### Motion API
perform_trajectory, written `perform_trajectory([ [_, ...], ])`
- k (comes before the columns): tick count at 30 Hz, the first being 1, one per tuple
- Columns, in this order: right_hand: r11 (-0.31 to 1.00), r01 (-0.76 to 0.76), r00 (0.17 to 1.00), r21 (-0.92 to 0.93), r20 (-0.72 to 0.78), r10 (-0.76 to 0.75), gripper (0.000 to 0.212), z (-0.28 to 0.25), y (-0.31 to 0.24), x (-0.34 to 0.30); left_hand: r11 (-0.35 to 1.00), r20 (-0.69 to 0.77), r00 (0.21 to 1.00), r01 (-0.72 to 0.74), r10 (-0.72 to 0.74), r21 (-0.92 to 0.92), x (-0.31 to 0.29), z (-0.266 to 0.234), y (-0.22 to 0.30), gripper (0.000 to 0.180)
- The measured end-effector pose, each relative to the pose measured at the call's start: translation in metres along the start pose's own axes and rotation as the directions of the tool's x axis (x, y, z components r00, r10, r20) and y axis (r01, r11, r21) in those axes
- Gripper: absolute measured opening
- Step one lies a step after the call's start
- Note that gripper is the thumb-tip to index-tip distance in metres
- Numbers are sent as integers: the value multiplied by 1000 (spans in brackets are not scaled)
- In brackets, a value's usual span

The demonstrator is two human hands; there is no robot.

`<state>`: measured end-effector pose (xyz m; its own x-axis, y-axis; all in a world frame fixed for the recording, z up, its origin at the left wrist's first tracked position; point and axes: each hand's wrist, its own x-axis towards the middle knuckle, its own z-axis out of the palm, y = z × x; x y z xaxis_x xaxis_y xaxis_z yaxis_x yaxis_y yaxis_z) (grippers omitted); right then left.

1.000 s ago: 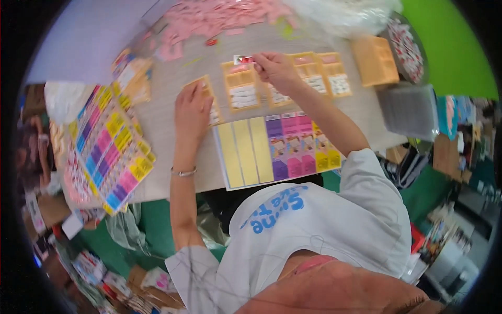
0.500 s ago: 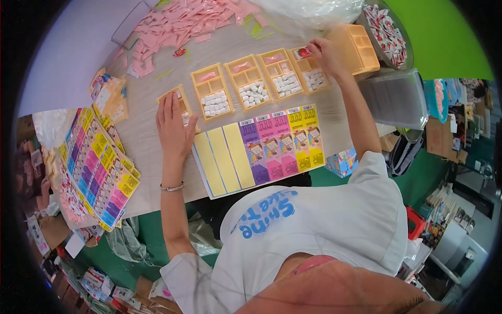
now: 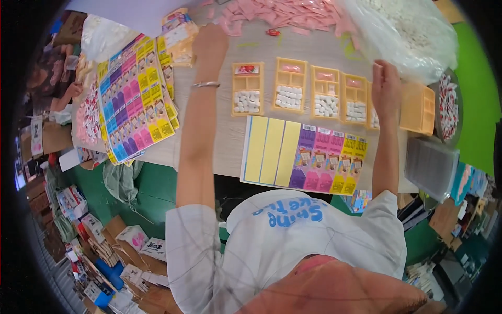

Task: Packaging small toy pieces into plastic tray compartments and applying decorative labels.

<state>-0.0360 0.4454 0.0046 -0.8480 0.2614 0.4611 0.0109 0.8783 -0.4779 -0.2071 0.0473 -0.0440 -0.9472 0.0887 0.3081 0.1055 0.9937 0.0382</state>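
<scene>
My left hand [image 3: 210, 43] reaches to the far left of the table, beside some filled packs [image 3: 180, 42]. Its fingers are bent away and hidden behind the back of the hand. My right hand [image 3: 386, 86] is closed, fingers curled, over the rightmost yellow tray [image 3: 373, 118], mostly covering it; what it holds, if anything, is hidden. Several yellow compartment trays stand in a row with white pieces in them. The leftmost tray [image 3: 248, 79] has a red-and-white sachet in its top slot. Another tray [image 3: 290, 77] has a pink sachet there.
Printed card sheet [image 3: 306, 154] lies at the near edge; more colourful sheets [image 3: 136, 99] are stacked left. Pink sachets [image 3: 287, 13] and a clear bag [image 3: 413, 36] lie at the back. Right are yellow trays [image 3: 415, 110], a bowl of sachets [image 3: 448, 107], clear plastic covers [image 3: 430, 165]. A person's hand [image 3: 73, 89] shows far left.
My left hand has left the leftmost tray and moved to the packs at the far left. My right hand has drawn back from the red sachet, fingers now curled. The view has shifted left.
</scene>
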Motion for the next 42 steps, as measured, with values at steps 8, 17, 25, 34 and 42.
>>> perform_trajectory([
  [8, 940, 240, 926, 241, 233, -296, 15, 79, -78, 22, 905, 4, 906, 423, -423, -55, 18, 19, 43, 40],
  [17, 919, 120, 887, 375, 375, -269, 21, 96, -94, 17, 881, -377, 912, -41, -159, -471, -9, -8, 38, 18],
  [25, 161, -795, 578, 585, 811, -95, 18, 67, -96, 16, 729, -735, 548, -676, 400, -108, -79, -59, 75, 16],
  [34, 754, -304, 905, 583, 424, 37, 18, 44, -11, 17, 842, -240, 946, -305, 217, -444, -116, -31, 74, 37],
  [42, 894, -64, 861, 443, 478, -175, 17, 99, -68, -1, 924, 31, 951, -292, 309, -246, -141, -25, 109, 64],
])
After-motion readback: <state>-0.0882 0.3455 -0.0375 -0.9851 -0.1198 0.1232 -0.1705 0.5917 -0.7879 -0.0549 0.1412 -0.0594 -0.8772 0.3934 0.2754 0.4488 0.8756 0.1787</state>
